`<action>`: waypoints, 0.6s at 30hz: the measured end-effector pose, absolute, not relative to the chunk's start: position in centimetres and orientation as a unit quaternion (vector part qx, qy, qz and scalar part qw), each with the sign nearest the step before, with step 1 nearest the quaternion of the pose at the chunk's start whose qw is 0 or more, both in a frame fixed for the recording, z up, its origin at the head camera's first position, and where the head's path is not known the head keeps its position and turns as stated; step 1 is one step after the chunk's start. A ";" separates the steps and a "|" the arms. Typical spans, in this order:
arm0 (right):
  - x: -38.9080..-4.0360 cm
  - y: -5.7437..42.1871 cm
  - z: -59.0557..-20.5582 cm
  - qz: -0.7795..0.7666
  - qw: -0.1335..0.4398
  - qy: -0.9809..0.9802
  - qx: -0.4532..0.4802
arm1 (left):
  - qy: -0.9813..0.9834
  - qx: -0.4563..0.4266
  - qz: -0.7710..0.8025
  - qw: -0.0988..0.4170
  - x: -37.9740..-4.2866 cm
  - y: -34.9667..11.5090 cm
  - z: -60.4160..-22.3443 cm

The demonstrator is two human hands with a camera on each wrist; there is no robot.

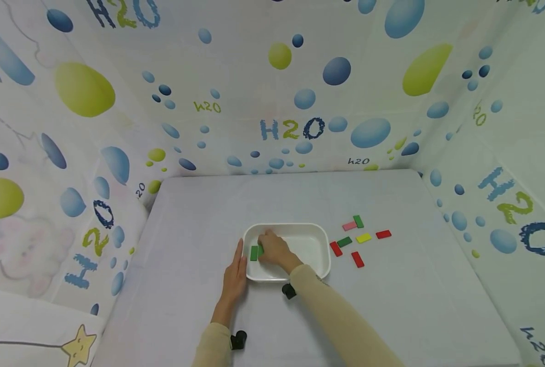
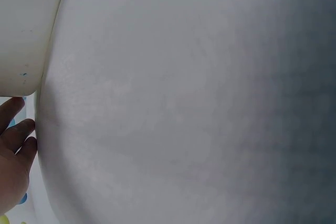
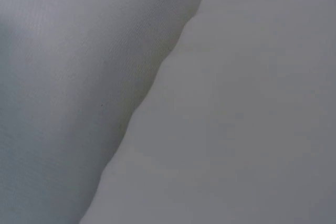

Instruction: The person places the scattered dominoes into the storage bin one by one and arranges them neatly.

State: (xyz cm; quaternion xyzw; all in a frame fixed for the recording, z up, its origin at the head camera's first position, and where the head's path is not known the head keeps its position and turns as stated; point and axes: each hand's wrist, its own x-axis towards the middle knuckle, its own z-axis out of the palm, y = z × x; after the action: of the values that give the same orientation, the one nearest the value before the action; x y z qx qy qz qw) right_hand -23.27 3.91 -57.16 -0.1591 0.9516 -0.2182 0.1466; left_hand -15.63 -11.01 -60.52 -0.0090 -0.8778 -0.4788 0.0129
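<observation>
A white tray (image 1: 305, 239) stands in the middle of the table. At its left side, my left hand (image 1: 234, 278) lies with straight fingers along the outer wall. The left wrist view catches fingers (image 2: 16, 135) of that hand by a corner of the tray. Inside the tray's left half, my right hand (image 1: 274, 251) pinches a green domino-like block (image 1: 260, 250), mostly covered by the fingers. Just left of it another green block (image 1: 254, 253) rests in the tray. Only pale blurred surfaces fill the right wrist view, without the hand.
Right of the tray several loose blocks lie scattered: a pink one (image 1: 349, 226), a yellow one (image 1: 363, 238), green ones (image 1: 344, 242) and red ones (image 1: 357, 259). A white cloth (image 1: 199, 204) covers the table. Printed curtains (image 1: 235, 66) hang behind and at both sides.
</observation>
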 end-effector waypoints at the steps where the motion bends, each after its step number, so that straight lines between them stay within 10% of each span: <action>1: -23.2 3.9 -57.1 -0.216 0.147 0.952 -0.159 | -0.878 -0.009 -0.479 0.013 -15.6 -11.0 -60.6; 18: -23.3 3.5 -57.7 -0.225 0.146 0.949 -0.165 | -0.879 -0.013 -0.476 0.019 -15.7 -11.1 -60.8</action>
State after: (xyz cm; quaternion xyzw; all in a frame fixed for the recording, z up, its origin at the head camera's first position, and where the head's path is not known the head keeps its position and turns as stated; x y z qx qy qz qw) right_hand -23.28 3.53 -57.70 -0.1652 0.9491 -0.2253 0.1458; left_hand -15.69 -11.14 -60.78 -0.0128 -0.8791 -0.4761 0.0190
